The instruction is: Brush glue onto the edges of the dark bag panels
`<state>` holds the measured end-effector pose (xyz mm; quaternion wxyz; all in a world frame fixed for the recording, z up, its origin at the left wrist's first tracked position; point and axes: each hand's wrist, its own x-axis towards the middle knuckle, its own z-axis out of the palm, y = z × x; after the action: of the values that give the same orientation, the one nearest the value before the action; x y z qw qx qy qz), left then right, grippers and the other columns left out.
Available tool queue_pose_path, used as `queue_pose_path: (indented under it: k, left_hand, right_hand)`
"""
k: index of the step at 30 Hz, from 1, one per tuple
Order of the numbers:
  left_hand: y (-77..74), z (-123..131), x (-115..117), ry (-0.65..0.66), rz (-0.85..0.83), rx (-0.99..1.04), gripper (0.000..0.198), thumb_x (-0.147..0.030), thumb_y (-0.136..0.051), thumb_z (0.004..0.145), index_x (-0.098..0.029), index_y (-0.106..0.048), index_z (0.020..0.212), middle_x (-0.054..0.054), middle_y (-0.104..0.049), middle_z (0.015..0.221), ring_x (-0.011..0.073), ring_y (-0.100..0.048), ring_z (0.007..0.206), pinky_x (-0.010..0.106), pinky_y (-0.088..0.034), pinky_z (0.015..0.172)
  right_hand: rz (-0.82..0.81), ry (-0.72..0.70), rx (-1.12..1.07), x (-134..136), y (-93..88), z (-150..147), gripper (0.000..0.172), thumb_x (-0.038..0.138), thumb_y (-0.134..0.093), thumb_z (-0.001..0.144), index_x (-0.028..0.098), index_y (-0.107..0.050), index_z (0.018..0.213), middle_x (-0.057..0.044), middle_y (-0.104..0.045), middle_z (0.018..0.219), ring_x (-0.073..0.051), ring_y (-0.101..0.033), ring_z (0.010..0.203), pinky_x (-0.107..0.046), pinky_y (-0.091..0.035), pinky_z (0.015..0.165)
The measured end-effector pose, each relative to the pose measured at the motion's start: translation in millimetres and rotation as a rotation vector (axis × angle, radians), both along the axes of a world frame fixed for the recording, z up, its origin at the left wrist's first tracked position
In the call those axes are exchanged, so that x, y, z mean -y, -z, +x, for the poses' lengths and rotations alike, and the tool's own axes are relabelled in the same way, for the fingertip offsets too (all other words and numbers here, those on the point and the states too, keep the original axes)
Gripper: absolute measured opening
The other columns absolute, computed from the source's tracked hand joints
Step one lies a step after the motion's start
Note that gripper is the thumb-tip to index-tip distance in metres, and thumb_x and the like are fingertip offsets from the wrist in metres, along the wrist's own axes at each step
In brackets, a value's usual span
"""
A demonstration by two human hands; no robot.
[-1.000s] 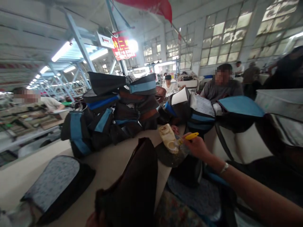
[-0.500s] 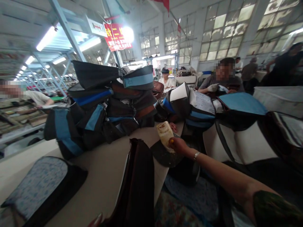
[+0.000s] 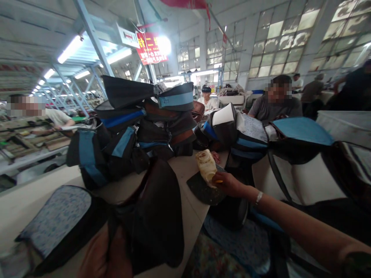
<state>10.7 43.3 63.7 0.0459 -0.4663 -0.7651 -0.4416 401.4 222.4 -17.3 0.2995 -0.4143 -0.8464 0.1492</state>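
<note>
The right hand (image 3: 228,184) at 4 o'clock is closed on a small yellow tool (image 3: 218,181) (just beside a cream roll (image 3: 206,166)); the left hand (image 3: 104,251) at 7 o'clock grips a dark bag (image 3: 150,216).

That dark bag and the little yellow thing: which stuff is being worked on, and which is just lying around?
Being worked on:
dark brown bag in the left hand
yellow-handled tool, mostly hidden in the right hand

Just lying around:
pale roll on a dark pad
stacked black-and-blue bags
patterned bag
</note>
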Motion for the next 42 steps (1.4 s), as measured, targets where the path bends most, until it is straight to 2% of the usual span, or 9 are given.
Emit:
queue_pose_path:
  k: [3,10,15,17,19,22,28,35,42]
  left_hand:
    - [-13.8,30,-1,0.095,-0.046,0.033,0.042,-0.054,-0.042,0.092,-0.024,-0.066,0.108,0.005,-0.069,0.109,0.0258,-0.066,0.097,0.039,-0.051,0.086]
    - [-3.8,44,-1,0.374,0.041,0.243,0.034,-0.052,-0.056,0.089,-0.023,-0.070,0.100,0.001,-0.067,0.104,0.0190,-0.065,0.096,0.026,-0.049,0.087]
    - [-10.2,53,2,0.534,0.042,0.422,0.030,-0.046,-0.060,0.090,-0.024,-0.070,0.107,0.001,-0.066,0.109,0.0175,-0.062,0.101,0.025,-0.045,0.093]
    - [-9.5,57,2,0.581,0.051,0.492,0.031,-0.044,-0.060,0.090,-0.025,-0.069,0.113,0.001,-0.064,0.114,0.0173,-0.061,0.107,0.025,-0.043,0.096]
    - [-7.6,60,2,0.604,0.069,0.540,0.032,-0.043,-0.060,0.090,-0.026,-0.068,0.117,0.001,-0.064,0.116,0.0173,-0.060,0.110,0.025,-0.042,0.097]
    - [-6.0,64,0,0.614,0.076,0.565,0.033,-0.043,-0.062,0.090,-0.026,-0.068,0.117,0.001,-0.064,0.115,0.0179,-0.061,0.107,0.026,-0.043,0.095]
    - [-9.9,66,2,0.597,0.096,0.569,0.032,-0.044,-0.061,0.090,-0.025,-0.069,0.114,0.000,-0.065,0.109,0.0176,-0.061,0.103,0.026,-0.043,0.093]
    - [-14.9,62,6,0.578,0.083,0.560,0.033,-0.046,-0.060,0.090,-0.025,-0.069,0.114,0.001,-0.064,0.113,0.0190,-0.059,0.110,0.027,-0.042,0.096]
    - [-14.0,70,4,0.577,0.087,0.278,0.029,-0.041,-0.056,0.093,-0.022,-0.071,0.109,0.003,-0.067,0.102,0.0185,-0.065,0.093,0.028,-0.051,0.084]
  right_hand:
    - [0.024,0.009,-0.042,8,-4.7,0,0.015,0.022,-0.054,0.092,0.018,-0.068,0.095,-0.010,-0.068,0.095,-0.021,-0.065,0.084,-0.032,-0.051,0.077]
    - [0.038,-0.041,-0.155,23,-22.6,-16,0.016,0.027,-0.057,0.092,0.019,-0.068,0.084,-0.007,-0.069,0.081,-0.021,-0.065,0.073,-0.032,-0.052,0.069]
    - [0.105,-0.006,-0.332,44,-95.8,-54,0.020,0.038,-0.059,0.095,0.020,-0.066,0.092,-0.006,-0.069,0.089,-0.023,-0.065,0.088,-0.038,-0.051,0.086]
    - [0.134,-0.024,-0.407,61,-134.5,-76,0.020,0.040,-0.057,0.098,0.021,-0.065,0.099,-0.005,-0.067,0.093,-0.020,-0.064,0.087,-0.033,-0.053,0.079]
    - [0.154,-0.186,-0.554,81,-168.4,-99,0.016,0.036,-0.059,0.098,0.021,-0.065,0.098,-0.005,-0.066,0.092,-0.019,-0.064,0.085,-0.032,-0.053,0.075]
    - [0.277,-0.413,-0.496,102,-198.3,-129,0.006,0.027,-0.064,0.094,0.021,-0.065,0.095,-0.003,-0.068,0.086,-0.018,-0.065,0.082,-0.034,-0.053,0.084]
    - [0.405,-0.612,-0.194,102,-207.6,-137,0.002,0.020,-0.061,0.095,0.019,-0.061,0.094,-0.002,-0.069,0.086,-0.016,-0.064,0.081,-0.038,-0.049,0.095]
    - [0.378,-0.516,0.031,104,-230.8,-93,0.009,0.018,-0.060,0.094,0.018,-0.060,0.085,-0.002,-0.066,0.079,-0.017,-0.060,0.073,-0.038,-0.049,0.089]
    - [0.382,-0.551,-0.033,107,-224.7,-137,0.009,0.020,-0.058,0.093,0.018,-0.059,0.084,-0.003,-0.066,0.079,-0.018,-0.061,0.075,-0.034,-0.049,0.084]
